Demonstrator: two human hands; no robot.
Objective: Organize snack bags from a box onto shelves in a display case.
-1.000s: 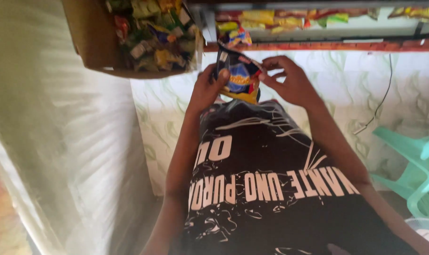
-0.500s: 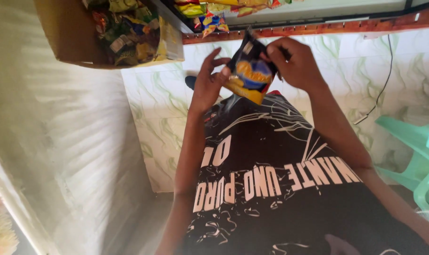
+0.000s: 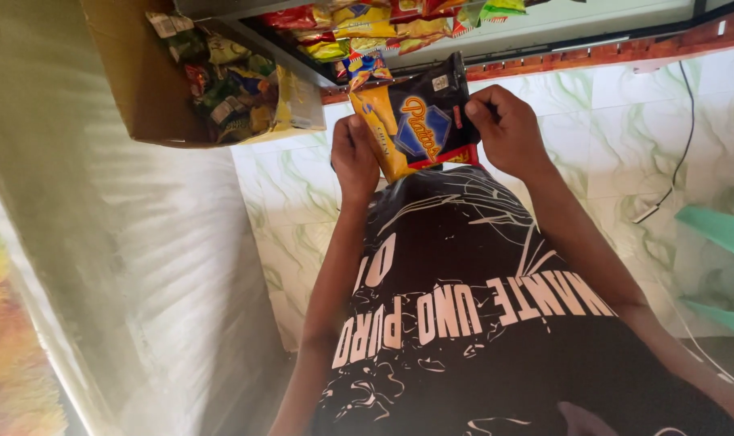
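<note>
green-veined tiled floor (image 3: 625, 121), pale wall (image 3: 141, 266), cardboard box (image 3: 133, 73) of snacks.

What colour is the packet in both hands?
Packet: mostly black, yellow at one end, blue emblem; head view.

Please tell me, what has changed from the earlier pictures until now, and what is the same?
The snack packet has turned, so its dark and yellow face now shows flat and whole. The left hand and right hand slid to its side edges. Both still hold it; the cardboard box stays at upper left.
</note>
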